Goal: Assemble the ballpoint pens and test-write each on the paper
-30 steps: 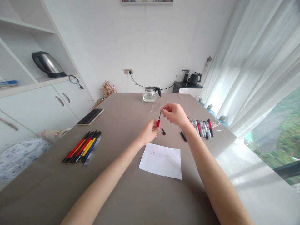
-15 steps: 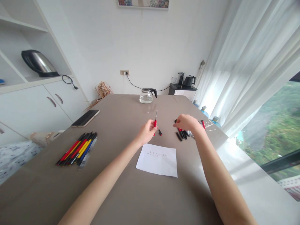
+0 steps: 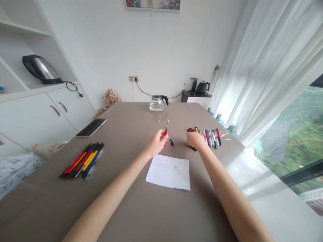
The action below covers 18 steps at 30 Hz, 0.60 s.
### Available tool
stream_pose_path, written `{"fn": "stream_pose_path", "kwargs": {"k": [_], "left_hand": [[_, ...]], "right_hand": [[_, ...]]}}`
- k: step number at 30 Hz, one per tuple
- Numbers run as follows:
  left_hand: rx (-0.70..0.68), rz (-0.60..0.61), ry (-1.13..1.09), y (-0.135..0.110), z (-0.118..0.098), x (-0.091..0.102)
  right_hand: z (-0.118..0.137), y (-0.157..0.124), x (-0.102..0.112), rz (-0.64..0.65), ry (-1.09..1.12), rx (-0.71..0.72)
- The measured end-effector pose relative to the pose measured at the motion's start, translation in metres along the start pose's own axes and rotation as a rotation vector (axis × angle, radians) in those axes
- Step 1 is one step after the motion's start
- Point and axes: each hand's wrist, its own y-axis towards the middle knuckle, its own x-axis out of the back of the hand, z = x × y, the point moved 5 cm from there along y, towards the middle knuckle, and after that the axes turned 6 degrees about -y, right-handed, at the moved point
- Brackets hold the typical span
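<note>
At eleven o'clock from the paper, the left hand grips a red pen; at one, the right hand overlaps a pen row, its grip unclear.

1. Left hand: totally bare, pretty slim fingers, nails too small to make out.
2. Right hand: bare too, smooth rounded back, fingers mostly hidden.
3. Left forearm: bare as far as it shows, narrow at the wrist, gets wider toward the elbow.
4. Right forearm: same deal, bare and smooth, tapering down to the wrist.
</note>
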Motion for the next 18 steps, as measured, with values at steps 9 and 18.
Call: {"fn": "stream_pose_path", "kwargs": {"k": [9, 18], "left_hand": [[-0.062, 0.037, 0.071, -0.004, 0.000, -0.008], [-0.085, 0.075, 0.138, -0.007, -0.001, -0.014]], "right_hand": [[0.002, -0.017, 0.046, -0.394, 0.348, 0.170], [0.004, -0.059, 0.090, -0.700, 1.164, 0.402]]}}
